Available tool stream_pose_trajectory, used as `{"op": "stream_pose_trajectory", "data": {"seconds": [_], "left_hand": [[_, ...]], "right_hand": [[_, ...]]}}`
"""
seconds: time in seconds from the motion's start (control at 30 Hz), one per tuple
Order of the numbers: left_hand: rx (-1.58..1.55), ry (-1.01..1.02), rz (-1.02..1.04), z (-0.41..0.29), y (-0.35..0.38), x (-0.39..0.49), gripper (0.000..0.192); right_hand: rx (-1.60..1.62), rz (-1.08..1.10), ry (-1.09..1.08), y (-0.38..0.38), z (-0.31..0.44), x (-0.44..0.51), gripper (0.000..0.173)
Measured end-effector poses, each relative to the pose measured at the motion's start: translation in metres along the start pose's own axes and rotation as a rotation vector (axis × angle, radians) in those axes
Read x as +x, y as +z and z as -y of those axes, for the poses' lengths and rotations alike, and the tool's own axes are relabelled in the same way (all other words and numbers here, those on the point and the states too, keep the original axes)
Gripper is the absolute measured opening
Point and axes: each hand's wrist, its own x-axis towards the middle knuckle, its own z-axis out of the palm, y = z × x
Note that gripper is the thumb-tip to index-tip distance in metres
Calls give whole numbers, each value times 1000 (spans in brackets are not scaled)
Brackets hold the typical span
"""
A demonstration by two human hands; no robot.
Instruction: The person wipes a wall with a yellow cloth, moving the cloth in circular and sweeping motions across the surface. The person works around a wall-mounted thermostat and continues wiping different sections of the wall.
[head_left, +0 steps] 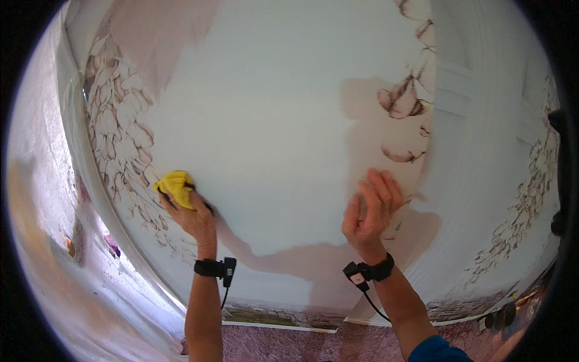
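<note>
A large pale printed sheet [271, 135], patterned with brown flower drawings at its sides, spreads before me. At the left, my left hand [192, 219] holds a folded yellow cloth [175, 188] with dark edging against the sheet, beside the flower print. My right hand [373, 210] is at the right part of the sheet, near its vertical edge, with bent fingers apart and nothing visible in them. Whether its fingertips touch the sheet is unclear. Each wrist wears a black strap with a small cabled box.
Beyond the sheet's right edge lies another pale surface [470, 181] with a similar floral print. Translucent plastic sheeting [113, 289] hangs or lies along the left. A rough reddish surface [280, 344] shows below the sheet's lower edge. Dark round objects sit at the lower right.
</note>
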Motion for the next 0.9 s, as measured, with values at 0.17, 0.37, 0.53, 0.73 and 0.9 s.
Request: {"op": "stream_pose_trajectory", "data": {"seconds": [0.17,0.37,0.53,0.73,0.9], "left_hand": [[-233,321,75,-124,37,-30,67],[-297,765,266,-250,51,-61,51],[-375,803,329,-251,43,-70,68],[-132,653,230,-154,27,-61,59],[176,427,66,-23,-4,-8,56]], "right_hand": [[105,21,24,-7,1,4,26],[413,-6,168,-33,-3,-2,25],[401,28,236,-59,-10,-17,25],[355,97,172,-53,-1,-33,23],[145,96,66,-35,-1,-45,21]]}}
